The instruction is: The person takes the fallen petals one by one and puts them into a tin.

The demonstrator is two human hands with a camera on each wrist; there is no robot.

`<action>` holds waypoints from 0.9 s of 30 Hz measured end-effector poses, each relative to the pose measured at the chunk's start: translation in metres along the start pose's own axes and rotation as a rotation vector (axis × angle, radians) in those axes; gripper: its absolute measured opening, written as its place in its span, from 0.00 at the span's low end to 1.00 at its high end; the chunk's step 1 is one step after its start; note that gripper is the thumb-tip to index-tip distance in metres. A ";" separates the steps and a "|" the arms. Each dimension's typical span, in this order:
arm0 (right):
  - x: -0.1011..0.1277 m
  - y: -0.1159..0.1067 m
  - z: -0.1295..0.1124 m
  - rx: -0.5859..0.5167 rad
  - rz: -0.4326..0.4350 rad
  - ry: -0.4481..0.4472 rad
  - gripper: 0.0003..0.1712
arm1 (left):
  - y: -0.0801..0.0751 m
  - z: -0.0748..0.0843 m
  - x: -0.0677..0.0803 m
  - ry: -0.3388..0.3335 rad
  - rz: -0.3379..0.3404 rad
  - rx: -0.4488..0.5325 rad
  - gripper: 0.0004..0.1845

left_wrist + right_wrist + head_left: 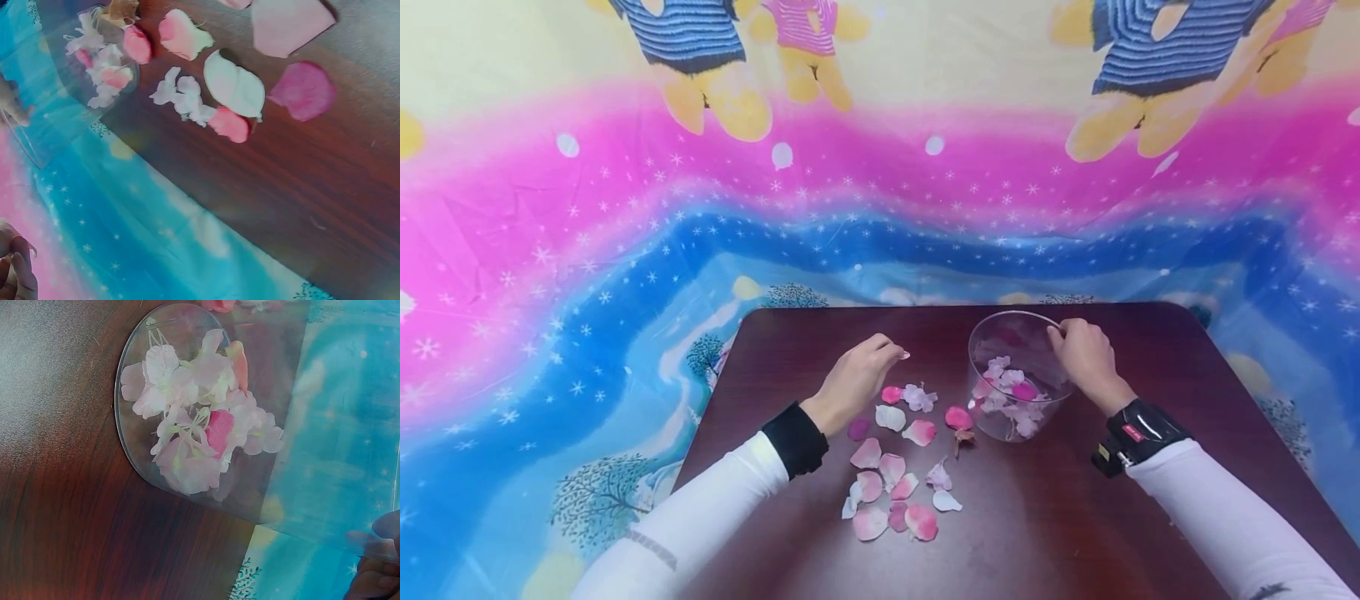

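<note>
We take the clear, round, straight-walled plastic container [1018,375] as the reference. It stands upright on the dark reddish-brown wooden table [1075,517], toward the far edge.

Right hand [1084,357]: it sits at the container's far right rim, fingers curled over the rim's edge and gripping it. In the right wrist view only the fingertips [375,575] show, blurred through the clear wall.

Contents: a cluster of white and pale pink fabric blossoms [194,419] lies on the container's floor, with one deep pink petal [220,428] in the middle of it.

Left hand [857,379]: it hovers above the table to the left of the container, well apart from it. Its fingers are bent downward with the tips drawn together. We cannot tell whether they pinch anything.

Loose items, all left of and nearer than the container:
- a small white fabric blossom [919,397], just below the left hand's fingertips;
- a white oval petal [236,84] beside that blossom;
- a magenta round petal [304,90], nearer the left wrist;
- a scatter of pink and white fabric petals [895,496], farther toward us;
- a single rose-pink petal [958,417], just beside the container's base.

Beyond the table hangs a bright cloth backdrop [625,208] with pink and blue bands and cartoon bears.
</note>
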State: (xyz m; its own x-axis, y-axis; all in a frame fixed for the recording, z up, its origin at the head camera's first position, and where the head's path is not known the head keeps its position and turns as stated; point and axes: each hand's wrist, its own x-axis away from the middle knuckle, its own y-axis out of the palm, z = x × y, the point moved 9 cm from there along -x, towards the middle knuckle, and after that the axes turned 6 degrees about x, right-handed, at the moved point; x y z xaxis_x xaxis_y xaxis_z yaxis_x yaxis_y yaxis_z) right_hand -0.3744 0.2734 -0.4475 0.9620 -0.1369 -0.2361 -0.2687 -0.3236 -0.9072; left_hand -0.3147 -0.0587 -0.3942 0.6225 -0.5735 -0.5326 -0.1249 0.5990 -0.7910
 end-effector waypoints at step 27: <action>-0.001 0.001 0.003 -0.005 0.013 0.007 0.19 | 0.027 0.037 -0.038 0.076 -0.157 -0.082 0.13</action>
State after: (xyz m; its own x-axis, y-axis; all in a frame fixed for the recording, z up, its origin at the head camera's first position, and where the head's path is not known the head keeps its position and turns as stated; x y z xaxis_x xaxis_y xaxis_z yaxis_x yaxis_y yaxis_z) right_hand -0.3753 0.2755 -0.4492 0.9582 -0.1472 -0.2453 -0.2812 -0.3262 -0.9025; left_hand -0.3129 -0.0006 -0.3843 0.5797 -0.6985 -0.4195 -0.0953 0.4532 -0.8863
